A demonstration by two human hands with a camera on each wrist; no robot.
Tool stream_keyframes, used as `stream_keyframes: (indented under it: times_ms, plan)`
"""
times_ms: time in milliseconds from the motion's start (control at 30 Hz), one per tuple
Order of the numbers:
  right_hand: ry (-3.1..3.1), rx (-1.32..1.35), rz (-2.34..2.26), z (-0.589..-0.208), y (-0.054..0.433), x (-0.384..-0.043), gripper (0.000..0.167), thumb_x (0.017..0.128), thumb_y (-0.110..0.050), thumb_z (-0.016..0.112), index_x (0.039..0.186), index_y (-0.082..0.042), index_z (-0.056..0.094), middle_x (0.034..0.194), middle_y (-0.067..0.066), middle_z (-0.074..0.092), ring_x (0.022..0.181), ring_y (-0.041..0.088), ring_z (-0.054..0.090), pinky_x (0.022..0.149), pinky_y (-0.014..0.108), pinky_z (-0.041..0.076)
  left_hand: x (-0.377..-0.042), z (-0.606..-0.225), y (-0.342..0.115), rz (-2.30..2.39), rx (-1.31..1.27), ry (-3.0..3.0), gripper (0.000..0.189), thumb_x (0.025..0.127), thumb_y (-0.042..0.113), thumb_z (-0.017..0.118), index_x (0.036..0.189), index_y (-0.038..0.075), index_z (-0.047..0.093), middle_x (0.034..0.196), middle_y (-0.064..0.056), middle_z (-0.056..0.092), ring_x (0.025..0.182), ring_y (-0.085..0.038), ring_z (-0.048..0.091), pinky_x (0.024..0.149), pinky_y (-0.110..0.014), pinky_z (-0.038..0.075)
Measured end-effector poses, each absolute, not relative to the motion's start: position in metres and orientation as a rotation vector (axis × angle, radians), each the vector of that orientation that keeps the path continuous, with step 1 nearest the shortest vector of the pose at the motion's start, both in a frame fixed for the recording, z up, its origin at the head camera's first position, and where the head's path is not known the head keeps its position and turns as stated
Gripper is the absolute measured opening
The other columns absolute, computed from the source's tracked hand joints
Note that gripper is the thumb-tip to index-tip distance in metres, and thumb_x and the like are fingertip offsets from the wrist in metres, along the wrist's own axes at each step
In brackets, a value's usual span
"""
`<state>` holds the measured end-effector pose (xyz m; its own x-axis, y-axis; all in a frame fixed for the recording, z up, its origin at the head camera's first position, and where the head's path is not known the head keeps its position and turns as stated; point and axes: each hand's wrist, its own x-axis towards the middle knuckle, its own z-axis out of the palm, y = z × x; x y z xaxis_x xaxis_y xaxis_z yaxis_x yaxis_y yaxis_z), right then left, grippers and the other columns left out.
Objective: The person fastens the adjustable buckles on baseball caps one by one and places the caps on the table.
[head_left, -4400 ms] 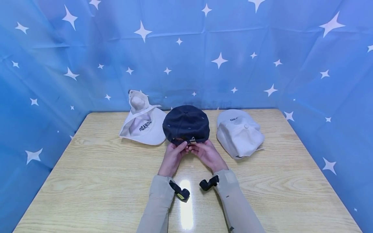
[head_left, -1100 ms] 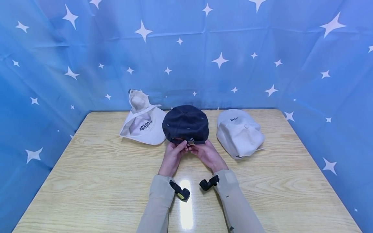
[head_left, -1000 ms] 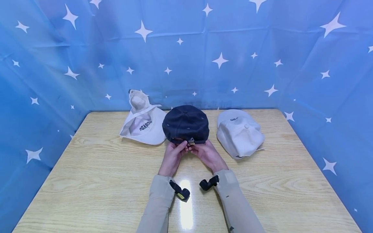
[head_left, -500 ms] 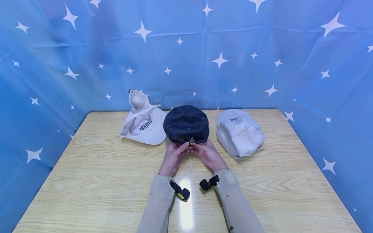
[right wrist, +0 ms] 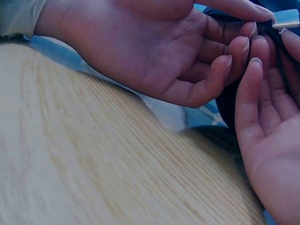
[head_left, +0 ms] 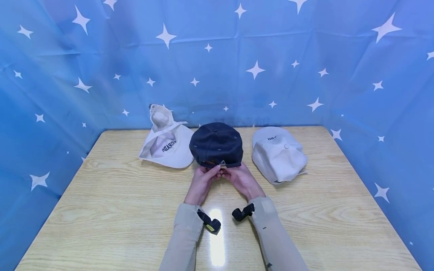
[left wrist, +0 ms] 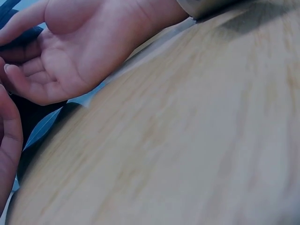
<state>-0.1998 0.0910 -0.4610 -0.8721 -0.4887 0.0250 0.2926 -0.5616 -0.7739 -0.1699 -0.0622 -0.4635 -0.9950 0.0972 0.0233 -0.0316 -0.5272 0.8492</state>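
A navy baseball cap (head_left: 216, 143) is held at the middle back of the table, crown up, its back strap and metal buckle (head_left: 222, 166) towards me. My left hand (head_left: 199, 184) pinches the strap left of the buckle, thumb on top. From the other side, my right hand (head_left: 245, 183) grips the strap by the buckle. The right wrist view shows the left hand (right wrist: 154, 56) with its lower fingers loosely curled under the strap, close to the right hand (right wrist: 281, 154). The cap's brim is hidden.
Left of the navy cap lies a white cap (head_left: 183, 146) with its inside showing and dark lettering on the brim. Another white cap (head_left: 281, 158) rests on its right. Blue star-printed cloth (head_left: 217, 64) rises behind and beside the wooden table (head_left: 118, 218).
My left thumb has slid slightly right along the strap, towards the buckle. The navy cap stays in nearly the same place; both white caps have not moved.
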Motion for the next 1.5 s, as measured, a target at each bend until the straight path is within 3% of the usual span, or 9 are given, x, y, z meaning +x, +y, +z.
stream_keyframes:
  times_ms: [233,467,667,1033,1333,1500]
  plan:
    - [1.109,-0.390,-2.431,-0.4621,0.0913,-0.1995,0.020,0.087,0.003,0.049,0.099,-0.010,0.059,0.089,0.005,0.062,0.080,0.017,0.059,0.075,0.029,0.047,-0.1695,-0.4635,-0.0620,2.684,0.078,1.478,0.020,0.078,0.019,0.069,0.086,0.006,0.057,0.078,-0.004,0.061,0.068,-0.012,0.057,0.066,-0.024,0.048]
    - [1.036,-0.458,-2.450,-0.4652,0.0926,-0.2007,0.023,0.089,0.004,0.042,0.097,-0.010,0.058,0.087,0.004,0.062,0.081,0.018,0.057,0.076,0.030,0.046,-0.1689,-0.4613,-0.0628,2.700,0.097,1.445,0.014,0.082,0.017,0.065,0.086,0.007,0.056,0.076,-0.004,0.057,0.068,-0.014,0.054,0.066,-0.026,0.047]
    - [0.963,-0.463,-2.491,-0.4660,0.0934,-0.2008,0.017,0.089,0.002,0.046,0.094,-0.011,0.058,0.085,0.004,0.063,0.077,0.018,0.057,0.073,0.028,0.046,-0.1679,-0.4595,-0.0650,2.760,0.141,1.378,0.005,0.085,0.012,0.060,0.083,0.009,0.056,0.075,-0.003,0.055,0.069,-0.015,0.053,0.066,-0.026,0.045]
    - [0.877,-0.433,-2.522,-0.4647,0.0950,-0.2013,0.019,0.090,0.005,0.042,0.094,-0.009,0.055,0.089,0.006,0.061,0.078,0.019,0.057,0.070,0.027,0.047,-0.1675,-0.4602,-0.0670,2.867,0.087,1.222,0.016,0.081,0.013,0.065,0.088,0.006,0.052,0.075,-0.003,0.057,0.068,-0.015,0.054,0.064,-0.025,0.046]
    - [0.883,-0.383,-2.514,-0.4628,0.0947,-0.2013,0.018,0.088,0.005,0.046,0.093,-0.008,0.057,0.089,0.007,0.061,0.078,0.019,0.058,0.071,0.027,0.048,-0.1688,-0.4589,-0.0672,2.849,0.095,1.263,0.004,0.086,0.006,0.057,0.087,0.010,0.056,0.078,-0.003,0.058,0.069,-0.014,0.055,0.063,-0.024,0.046]
    - [0.899,-0.378,-2.496,-0.4618,0.0949,-0.2007,0.017,0.088,0.004,0.047,0.095,-0.008,0.057,0.090,0.007,0.061,0.080,0.020,0.059,0.072,0.027,0.049,-0.1702,-0.4597,-0.0674,2.840,0.089,1.282,0.005,0.085,0.010,0.060,0.089,0.012,0.056,0.079,-0.001,0.057,0.073,-0.014,0.056,0.063,-0.022,0.047]
